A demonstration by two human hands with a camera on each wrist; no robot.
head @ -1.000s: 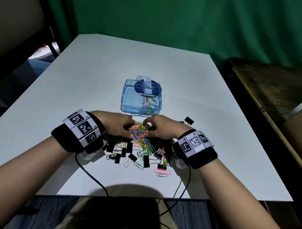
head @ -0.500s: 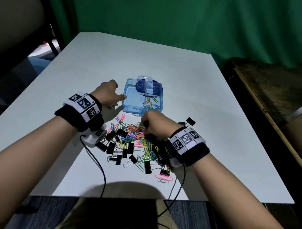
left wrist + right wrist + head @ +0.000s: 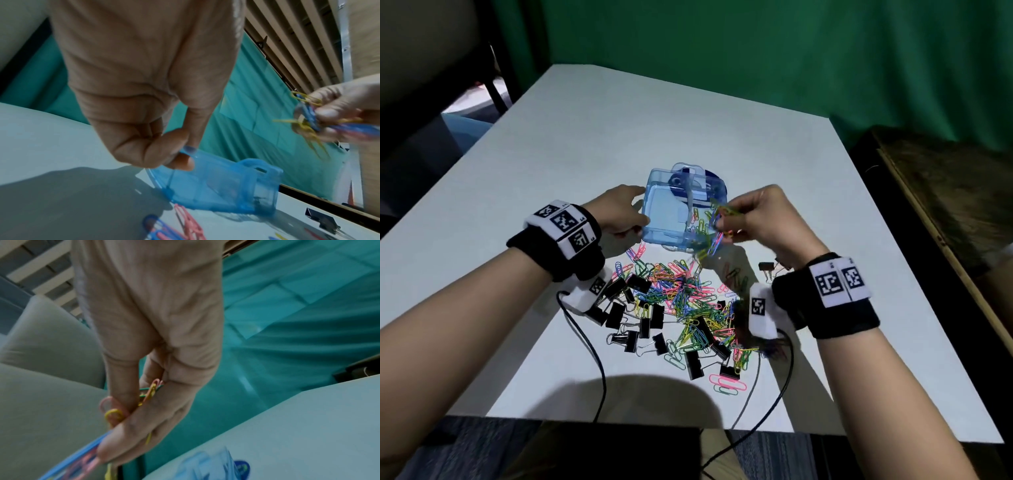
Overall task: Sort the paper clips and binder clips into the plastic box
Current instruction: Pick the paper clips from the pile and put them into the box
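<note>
Since a moment ago, left hand (image 3: pixel 619 214) has closed on the plastic box (image 3: pixel 667 219) at its nine o'clock wall, steadying it; right hand (image 3: pixel 760 219) has risen at three o'clock, pinching paper clips (image 3: pixel 717 226) above the right compartment. Binder clips (image 3: pixel 640 322) wait at six o'clock on the counter (image 3: pixel 722 137).

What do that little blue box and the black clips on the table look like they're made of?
Plastic box: apparently clear blue-tinted plastic, glossy; the table shows through its walls.
Binder clips: probably metal, with matte black bodies and thin silvery wire handles.
Paper clips pinched in the right hand: likely colour-coated wire, though that is uncertain.
</note>
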